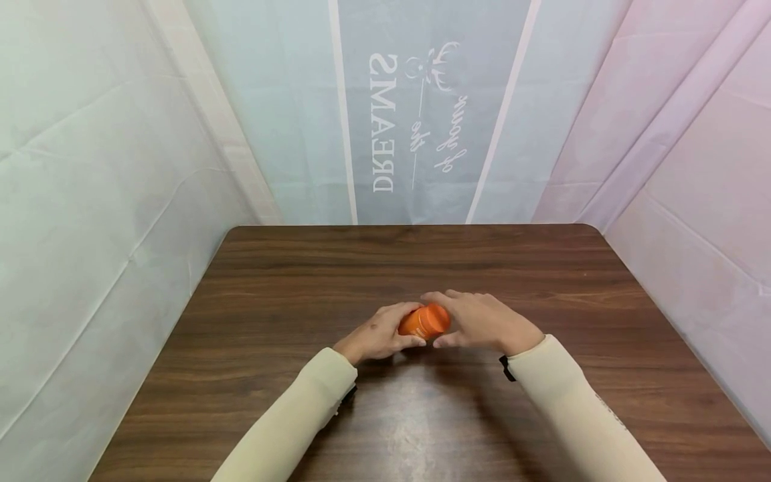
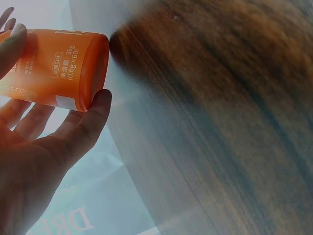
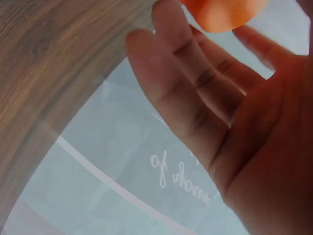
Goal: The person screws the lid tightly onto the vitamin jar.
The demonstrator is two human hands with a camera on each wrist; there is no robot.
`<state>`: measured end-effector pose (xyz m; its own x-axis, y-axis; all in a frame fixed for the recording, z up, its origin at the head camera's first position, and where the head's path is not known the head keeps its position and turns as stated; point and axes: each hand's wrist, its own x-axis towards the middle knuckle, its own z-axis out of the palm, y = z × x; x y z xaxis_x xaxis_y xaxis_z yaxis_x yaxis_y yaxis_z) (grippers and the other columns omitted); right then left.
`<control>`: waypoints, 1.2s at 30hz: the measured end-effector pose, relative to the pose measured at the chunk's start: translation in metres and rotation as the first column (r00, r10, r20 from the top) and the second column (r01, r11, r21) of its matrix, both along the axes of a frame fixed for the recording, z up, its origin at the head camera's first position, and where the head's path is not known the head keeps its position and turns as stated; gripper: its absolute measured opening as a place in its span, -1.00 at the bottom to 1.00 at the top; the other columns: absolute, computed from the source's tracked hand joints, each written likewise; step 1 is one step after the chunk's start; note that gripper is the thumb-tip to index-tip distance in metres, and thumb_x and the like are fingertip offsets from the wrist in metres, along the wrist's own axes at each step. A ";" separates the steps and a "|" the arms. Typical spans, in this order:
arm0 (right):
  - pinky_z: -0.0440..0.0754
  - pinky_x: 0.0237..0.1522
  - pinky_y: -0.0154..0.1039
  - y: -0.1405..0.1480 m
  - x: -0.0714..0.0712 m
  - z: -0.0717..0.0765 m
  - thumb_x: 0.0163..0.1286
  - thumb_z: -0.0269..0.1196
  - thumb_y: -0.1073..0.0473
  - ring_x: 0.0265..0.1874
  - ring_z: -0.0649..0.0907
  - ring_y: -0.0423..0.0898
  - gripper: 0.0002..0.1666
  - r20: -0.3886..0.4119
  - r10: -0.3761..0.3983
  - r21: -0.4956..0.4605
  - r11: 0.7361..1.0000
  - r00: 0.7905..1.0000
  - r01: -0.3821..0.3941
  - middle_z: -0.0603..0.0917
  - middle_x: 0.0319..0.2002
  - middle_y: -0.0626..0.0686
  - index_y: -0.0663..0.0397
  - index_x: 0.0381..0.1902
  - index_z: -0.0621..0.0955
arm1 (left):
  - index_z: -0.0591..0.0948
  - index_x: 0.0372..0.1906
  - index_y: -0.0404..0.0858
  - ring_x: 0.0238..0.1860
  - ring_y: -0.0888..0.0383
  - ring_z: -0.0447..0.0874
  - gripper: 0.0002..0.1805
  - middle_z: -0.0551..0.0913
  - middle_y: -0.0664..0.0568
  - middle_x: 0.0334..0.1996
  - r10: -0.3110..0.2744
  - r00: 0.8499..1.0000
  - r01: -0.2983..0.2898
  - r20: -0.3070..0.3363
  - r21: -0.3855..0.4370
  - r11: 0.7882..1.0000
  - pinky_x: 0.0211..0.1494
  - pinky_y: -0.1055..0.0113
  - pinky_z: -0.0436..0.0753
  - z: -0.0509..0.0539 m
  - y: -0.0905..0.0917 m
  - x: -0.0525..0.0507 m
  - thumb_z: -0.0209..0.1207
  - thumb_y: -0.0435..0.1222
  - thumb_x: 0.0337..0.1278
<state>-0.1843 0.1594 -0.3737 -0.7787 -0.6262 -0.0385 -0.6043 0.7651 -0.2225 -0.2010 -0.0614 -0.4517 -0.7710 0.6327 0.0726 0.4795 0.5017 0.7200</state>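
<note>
An orange bottle with an orange cap is tilted above the table, its cap end towards the right. My left hand grips it around the body, thumb on one side and fingers on the other. In the left wrist view, small white print covers the bottle and a fingertip lies at its base. My right hand is beside the cap, with thumb and fingers spread around it. The right wrist view has the fingers only slightly bent near the orange cap; whether any touches it is hard to tell.
The dark wood-grain table has rounded far corners. A pale blue-grey curtain with mirrored white lettering hangs behind it. Whitish sheets close off the left and right sides.
</note>
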 end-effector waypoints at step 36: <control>0.58 -0.33 -0.22 -0.002 -0.001 0.001 0.15 0.52 0.15 -0.38 0.61 -0.13 -0.44 0.067 0.038 -0.102 0.994 0.997 -0.031 0.62 -0.28 -0.06 0.03 0.06 0.52 | 0.49 0.28 -0.11 -0.13 0.25 0.55 -0.43 0.60 0.14 -0.03 0.002 1.000 -0.003 0.019 0.021 1.000 0.00 0.36 0.56 0.001 0.001 0.003 0.39 -0.18 0.18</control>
<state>-0.1853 0.1570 -0.3730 -0.7544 -0.6558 -0.0271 -0.6101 0.7159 -0.3394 -0.1982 -0.0606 -0.4506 -0.7739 0.6294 0.0711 0.4643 0.4874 0.7395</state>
